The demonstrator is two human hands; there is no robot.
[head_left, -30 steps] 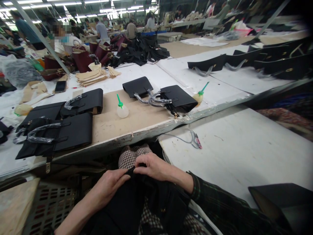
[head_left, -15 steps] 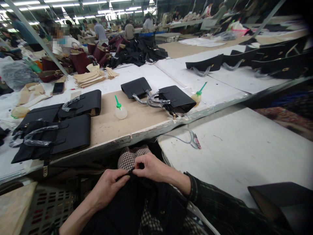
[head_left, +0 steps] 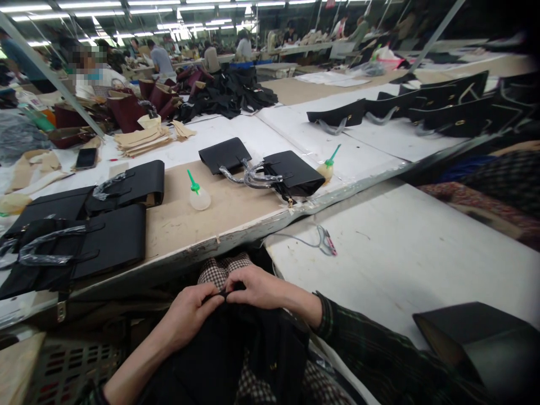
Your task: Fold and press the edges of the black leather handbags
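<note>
A piece of black fabric point(head_left: 215, 343) lies over my lap, its upper edge bunched between my fingers. My left hand point(head_left: 189, 315) pinches that edge with thumb and forefinger. Close beside it, my right hand point(head_left: 255, 287) grips the same edge, thumb and bent forefinger pressed together. A small gold-coloured fitting point(head_left: 273, 366) shows low on the cloth. Checked brown-and-white cloth point(head_left: 215, 273) covers my knees under the bench edge. What lies within the fold between my fingertips is too small to make out.
Black handbags point(head_left: 112, 242) with wrapped handles and a green-tipped squeeze bottle point(head_left: 199, 199) stand on the bench ahead. To my right, a white table point(head_left: 379, 247) holds small pink-handled snips point(head_left: 329, 243) and a black bag panel point(head_left: 472, 323). A plastic crate point(head_left: 80, 360) sits at lower left.
My fingertips have come slightly closer together on the fabric's edge. Both hands still pinch it. The head view has shifted a little, so the bench things appear further left.
</note>
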